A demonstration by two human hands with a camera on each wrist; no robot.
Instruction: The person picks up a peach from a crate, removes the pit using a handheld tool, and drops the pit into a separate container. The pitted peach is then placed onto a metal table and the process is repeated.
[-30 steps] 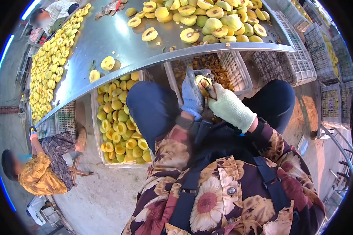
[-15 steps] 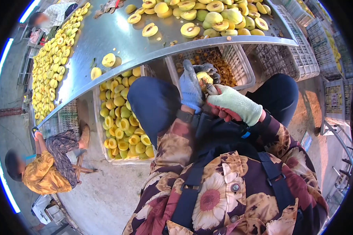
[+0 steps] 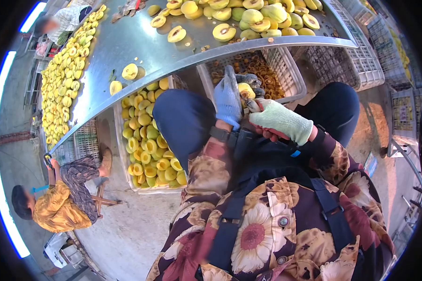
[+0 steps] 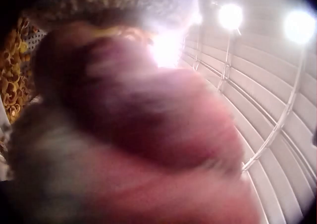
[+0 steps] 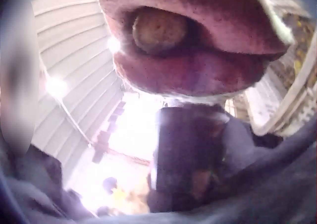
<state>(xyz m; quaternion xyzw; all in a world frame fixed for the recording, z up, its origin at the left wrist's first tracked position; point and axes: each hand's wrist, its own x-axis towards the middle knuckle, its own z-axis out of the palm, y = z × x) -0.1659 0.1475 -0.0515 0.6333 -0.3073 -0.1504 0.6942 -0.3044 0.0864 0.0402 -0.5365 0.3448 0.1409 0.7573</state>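
Note:
Over the lap in the head view, my left hand [image 3: 229, 102], in a blue-grey glove, holds a yellow peach [image 3: 246, 90] between thumb and fingers. My right hand [image 3: 285, 122], in a white glove with a red palm, is close against the fruit from the right. Its fingers curl round a tool whose round, brownish handle end [image 5: 159, 30] shows between the red glove folds in the right wrist view. The tool's working end is mostly hidden at the peach. Red-palmed glove fingers [image 4: 163, 120] fill the left wrist view, blurred.
Beyond the knees, a pale crate [image 3: 293, 79] contains brownish peach scraps. Another crate [image 3: 147, 189] of peach halves stands left of the left knee. A metal table [image 3: 140, 51] carries heaps of peach halves [image 3: 260, 18]. A seated person [image 3: 63, 203] works at left.
The peach has turned in my left hand, its cut face no longer showing. My right hand has rolled so its red palm side shows, and has shifted slightly right and down from the fruit.

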